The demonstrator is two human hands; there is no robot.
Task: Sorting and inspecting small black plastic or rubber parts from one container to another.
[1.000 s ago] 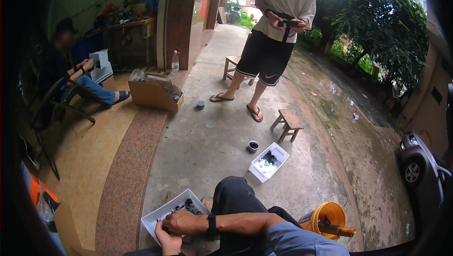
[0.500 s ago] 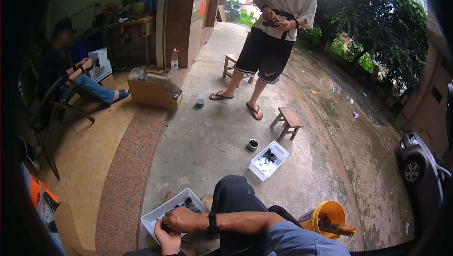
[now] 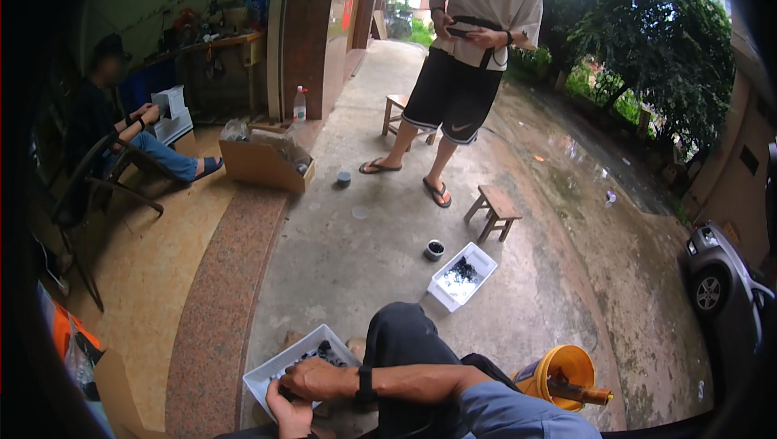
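Right hand (image 3: 317, 379) lies flat, knuckles up, across shallow white plastic tray (image 3: 271, 368) at 7 o'clock; grip indeterminate. Left hand (image 3: 290, 417) below, unchanged; closure unclear.

free: bare concrete ahead of white tray (image 3: 271, 368) | blocked: raised knee (image 3: 402, 334) just right, both hands over tray

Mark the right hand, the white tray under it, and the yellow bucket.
right hand (image 3: 317, 378), head view, back of the hand.
white tray (image 3: 261, 373), head view, bare left rim.
yellow bucket (image 3: 566, 360), head view, upper rim.

Both hands (image 3: 312, 386) reach into white tray (image 3: 267, 370), contents unclear.
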